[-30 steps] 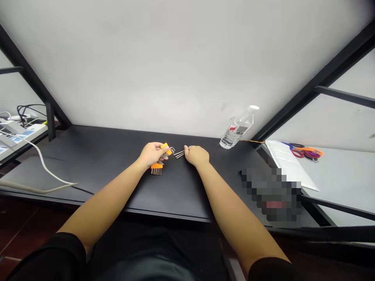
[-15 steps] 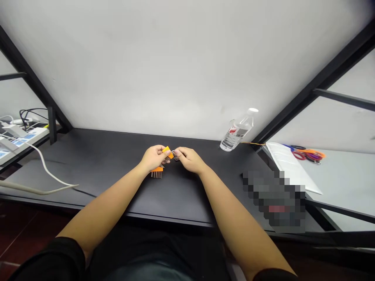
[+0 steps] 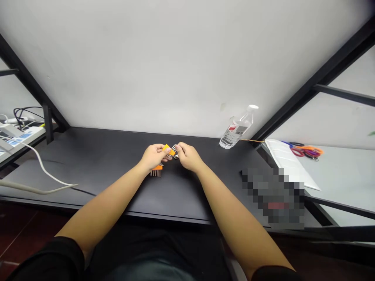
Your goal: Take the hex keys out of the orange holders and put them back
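Black desktop (image 3: 88,177) against a white wall (image 3: 175,70), head view. Left hand (image 3: 152,157) is closed on an orange hex key holder (image 3: 166,148) above the desk's middle. Right hand (image 3: 188,157) pinches steel hex keys (image 3: 174,151) between thumb and fingertips, just beside that holder; whether they touch cannot be told. A second orange piece (image 3: 156,168) with a row of keys sits under the left hand. Noted to the right: a plastic water bottle (image 3: 236,132), a white folder (image 3: 288,164) and scissors (image 3: 299,152).
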A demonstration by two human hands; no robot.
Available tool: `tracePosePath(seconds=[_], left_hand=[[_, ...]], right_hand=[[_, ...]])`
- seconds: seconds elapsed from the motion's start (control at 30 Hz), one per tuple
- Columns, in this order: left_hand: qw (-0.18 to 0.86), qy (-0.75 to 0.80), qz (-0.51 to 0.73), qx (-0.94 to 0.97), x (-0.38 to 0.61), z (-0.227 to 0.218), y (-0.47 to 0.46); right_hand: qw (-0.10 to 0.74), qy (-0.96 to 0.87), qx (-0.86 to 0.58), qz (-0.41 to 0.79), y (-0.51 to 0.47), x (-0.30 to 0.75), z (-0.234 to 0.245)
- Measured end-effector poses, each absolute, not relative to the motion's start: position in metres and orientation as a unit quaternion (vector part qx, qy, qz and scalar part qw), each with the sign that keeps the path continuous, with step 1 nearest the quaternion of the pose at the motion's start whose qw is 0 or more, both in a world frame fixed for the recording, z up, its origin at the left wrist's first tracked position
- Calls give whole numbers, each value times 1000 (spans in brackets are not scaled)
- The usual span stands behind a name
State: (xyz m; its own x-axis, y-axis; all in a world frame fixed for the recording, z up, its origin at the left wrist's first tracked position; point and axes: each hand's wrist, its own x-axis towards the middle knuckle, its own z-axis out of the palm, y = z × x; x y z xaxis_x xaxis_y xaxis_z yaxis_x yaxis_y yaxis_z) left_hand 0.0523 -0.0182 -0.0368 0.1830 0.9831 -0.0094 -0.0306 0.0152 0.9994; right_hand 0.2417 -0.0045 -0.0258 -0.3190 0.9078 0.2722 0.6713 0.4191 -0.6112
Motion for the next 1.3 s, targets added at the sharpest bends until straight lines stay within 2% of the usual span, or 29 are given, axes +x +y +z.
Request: tracePosePath(seconds=[0.17,0.33,0.4,0.57,0.67,0.87,1.0,1.17,1.3], left_hand=[[570,474,416,527,45,-33,-17],[535,506,416,533,26,-27,-9],[521,513,410,545,17,-25,-5],[493,536,400,556,-4,-25,3],[482,549,400,554,-14,-27,9],[459,569,393,558,-30,-35,20],[440,597,377,556,-37,-36,23],[416,643,322,557,-45,-32,23],[397,665,276,569,-48,-29,21]], right_hand=[[317,-714,-583,223,0,259,-22],[270,-671,-652,226,-9,270,-28],[229,-673,-674,200,-17,267,-32],[62,-675,-725,123,-35,246,-37],[17,-663,-743,88,-41,235,-36],[-11,-665,-744,66,-46,237,-32],[11,-669,-742,40,-51,247,-30],[72,-813,-575,-51,-55,262,-27],[46,-857,-511,-51,-51,265,-28]])
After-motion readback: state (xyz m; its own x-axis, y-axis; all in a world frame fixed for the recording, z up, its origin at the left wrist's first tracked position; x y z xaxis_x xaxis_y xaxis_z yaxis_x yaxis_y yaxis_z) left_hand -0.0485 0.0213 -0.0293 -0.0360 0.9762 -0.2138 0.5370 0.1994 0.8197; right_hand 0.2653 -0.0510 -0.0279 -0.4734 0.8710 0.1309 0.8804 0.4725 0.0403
